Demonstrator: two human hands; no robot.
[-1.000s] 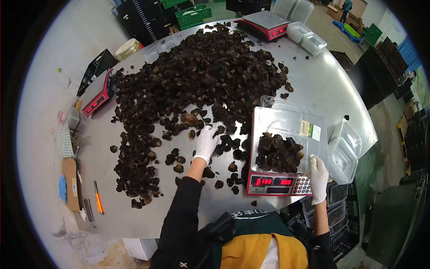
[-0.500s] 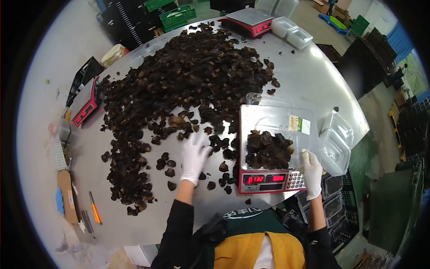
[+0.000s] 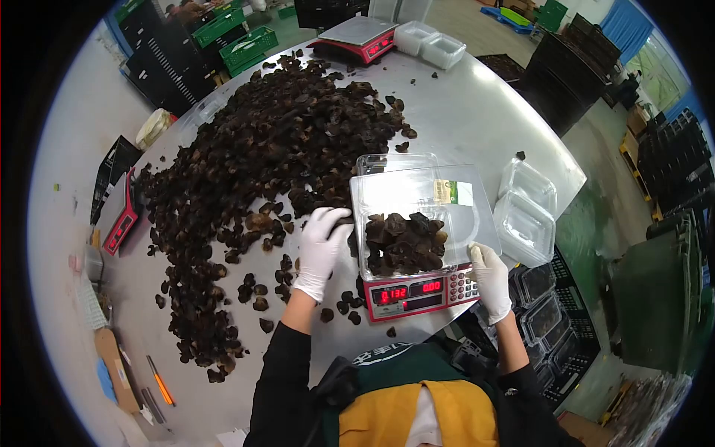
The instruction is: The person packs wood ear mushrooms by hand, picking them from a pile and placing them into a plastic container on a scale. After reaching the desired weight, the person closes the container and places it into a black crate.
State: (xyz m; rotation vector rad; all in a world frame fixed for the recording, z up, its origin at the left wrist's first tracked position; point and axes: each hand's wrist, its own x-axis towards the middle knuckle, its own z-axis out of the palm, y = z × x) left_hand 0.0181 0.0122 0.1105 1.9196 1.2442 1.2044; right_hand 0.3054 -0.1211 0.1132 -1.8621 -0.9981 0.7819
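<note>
A red scale (image 3: pixel 376 313) reads 0.132 and 0.00. On its plate stands a clear plastic container (image 3: pixel 363 257), partly filled with dark mushroom pieces (image 3: pixel 406 244) that look like dried wood ear. A green and white label (image 3: pixel 454 192) shows towards its back. My left hand (image 3: pixel 322 252), white-gloved, is left of the container, its fingers curled and pinched round a dark mushroom piece, partly hidden. At the container's front right corner, my gloved right hand (image 3: pixel 490 281) has thumb and fingers closed on the clear edge, beside the scale's keypad.
A large mushroom heap (image 3: pixel 275 134) covers the metal table's left and back. Nested clear containers (image 3: pixel 526 223) lie right of the scale. Further scales stand at the back (image 3: pixel 357 41) and left (image 3: pixel 123 220). An orange-handled tool (image 3: pixel 161 386) lies front left. Black crates (image 3: pixel 551 328) stand below the right edge.
The view has swung, shifting the table contents leftward. My left hand has moved from the loose mushrooms towards the container, fingers now curled. My right hand stays at the container's corner; the reading is unchanged.
</note>
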